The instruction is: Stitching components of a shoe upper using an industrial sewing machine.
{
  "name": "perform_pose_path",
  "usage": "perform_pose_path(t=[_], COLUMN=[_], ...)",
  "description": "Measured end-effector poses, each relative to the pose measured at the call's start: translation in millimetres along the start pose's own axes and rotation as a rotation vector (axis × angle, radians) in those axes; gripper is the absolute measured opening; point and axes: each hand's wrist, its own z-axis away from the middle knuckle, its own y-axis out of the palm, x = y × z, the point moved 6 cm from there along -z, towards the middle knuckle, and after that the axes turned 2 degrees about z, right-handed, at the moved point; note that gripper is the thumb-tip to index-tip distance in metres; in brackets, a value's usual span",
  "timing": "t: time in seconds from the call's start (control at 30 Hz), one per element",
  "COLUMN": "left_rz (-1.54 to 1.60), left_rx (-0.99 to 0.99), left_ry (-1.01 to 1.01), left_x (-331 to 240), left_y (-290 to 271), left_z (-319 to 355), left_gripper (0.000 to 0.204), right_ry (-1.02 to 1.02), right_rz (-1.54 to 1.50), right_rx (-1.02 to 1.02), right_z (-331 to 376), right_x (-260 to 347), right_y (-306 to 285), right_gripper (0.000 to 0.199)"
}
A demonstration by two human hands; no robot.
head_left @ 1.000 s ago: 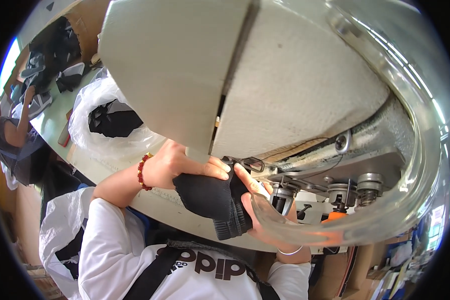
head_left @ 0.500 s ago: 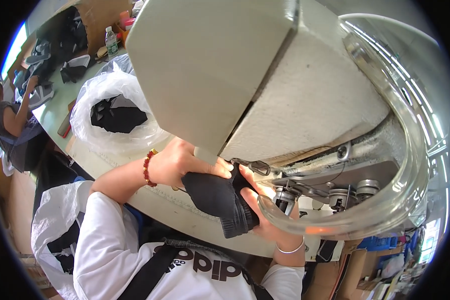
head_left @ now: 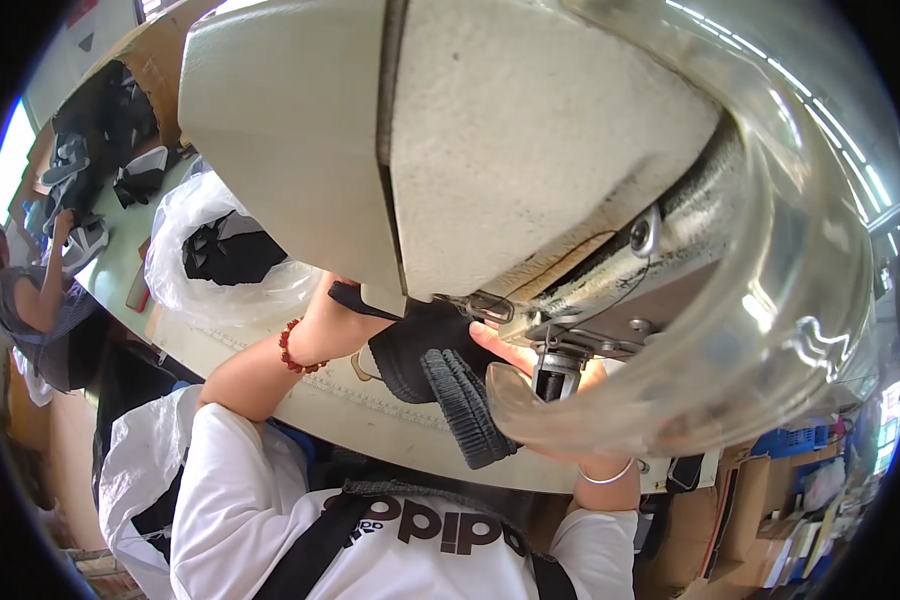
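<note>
A black fabric piece [head_left: 400, 352] with a dark grey ribbed knit band [head_left: 462, 405] lies under the head of a sewing machine [head_left: 530, 130]. My left hand [head_left: 358, 322], below a red bead bracelet, is at the fabric's left side. A black flap crosses it, and its fingers are hidden by fabric and machine head. To the right, my right hand [head_left: 505, 348] has a finger stretched out against the fabric beside the presser area. The clear curved guard [head_left: 670, 415] and metal parts cover much of that hand. Below the fabric, the ribbed band hangs over the table.
A white plastic bag [head_left: 175, 260] of black pieces stands on the table [head_left: 355, 425] at left; another white bag [head_left: 140, 450] hangs lower. A person [head_left: 45, 300] handles material at far left. Cardboard boxes [head_left: 685, 535] and a blue crate [head_left: 790, 440] are at lower right.
The fabric has been turned, and its ribbed band now stands out on the right. My left hand has slid further behind the machine head. The view has shifted.
</note>
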Motion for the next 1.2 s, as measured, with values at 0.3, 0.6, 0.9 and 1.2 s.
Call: perform_pose_path(t=[0.3,0.6,0.9,1.2], left_rz=[0.249,-0.084,-0.198,-0.148], left_rx=[0.395,0.412,0.329,0.348], left_ry=[0.084,0.36,0.434,0.471], left_x=[-12.7,-13.3,-15.3,-16.2], left_y=[9.3,12.7,7.8,8.2], left_z=[-10.1,-9.1,-14.5,-10.6], left_gripper=[0.024,0.033,0.048,0.045], right_ry=[-0.041,-0.296,-0.102,-1.218], right_rz=[0.297,1.624,1.06,2.444], right_rx=[-0.225,-0.107,-0.329,0.462], right_z=[8.4,-3.4,6.6,71.5], right_x=[16.1,40.3,36.7,-39.3], right_y=[28.7,31.0,-7.9,142.0], right_gripper=[0.042,0.031,0.075,0.055])
